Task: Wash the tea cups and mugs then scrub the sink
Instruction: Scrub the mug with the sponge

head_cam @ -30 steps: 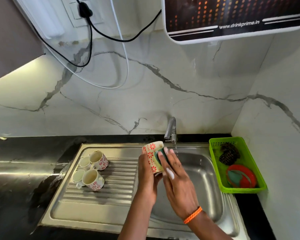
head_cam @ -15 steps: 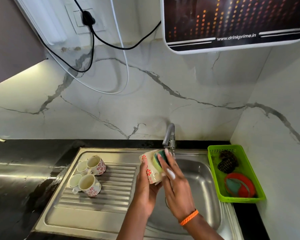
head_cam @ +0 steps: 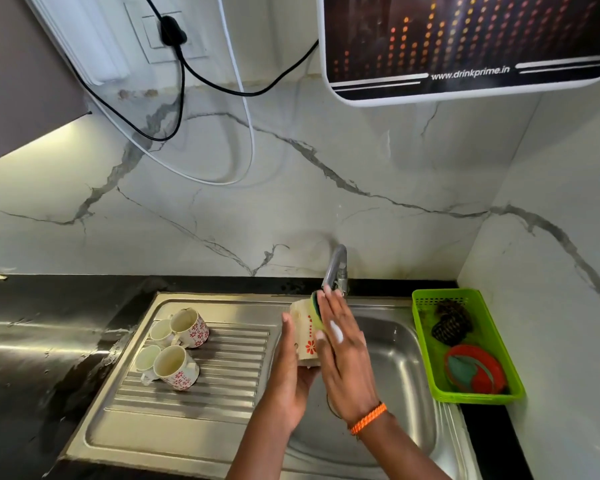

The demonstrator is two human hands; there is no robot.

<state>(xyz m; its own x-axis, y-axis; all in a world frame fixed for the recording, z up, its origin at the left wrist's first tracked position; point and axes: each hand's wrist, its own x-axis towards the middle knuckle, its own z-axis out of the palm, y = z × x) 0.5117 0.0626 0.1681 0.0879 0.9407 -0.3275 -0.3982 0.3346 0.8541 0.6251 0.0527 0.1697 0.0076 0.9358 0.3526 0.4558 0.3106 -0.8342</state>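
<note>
We see a floral mug [head_cam: 305,336] held over the steel sink basin [head_cam: 399,368], just below the tap [head_cam: 336,268]. Our left hand [head_cam: 290,372] cups it from beneath and behind, fingers curled round its wall. Our right hand [head_cam: 340,351] lies flat, fingers straight, pressing a green and yellow sponge [head_cam: 315,308] against the mug's right side and rim. White foam marks the back of the right hand.

We judge the mug light but stiff, breakable ceramic, and slippery with soap, so it is best held round the body or the base. Whether its handle is within reach we cannot tell.

Four more floral cups [head_cam: 175,344] rest on the ribbed drainboard [head_cam: 222,386], well apart to the left.
</note>
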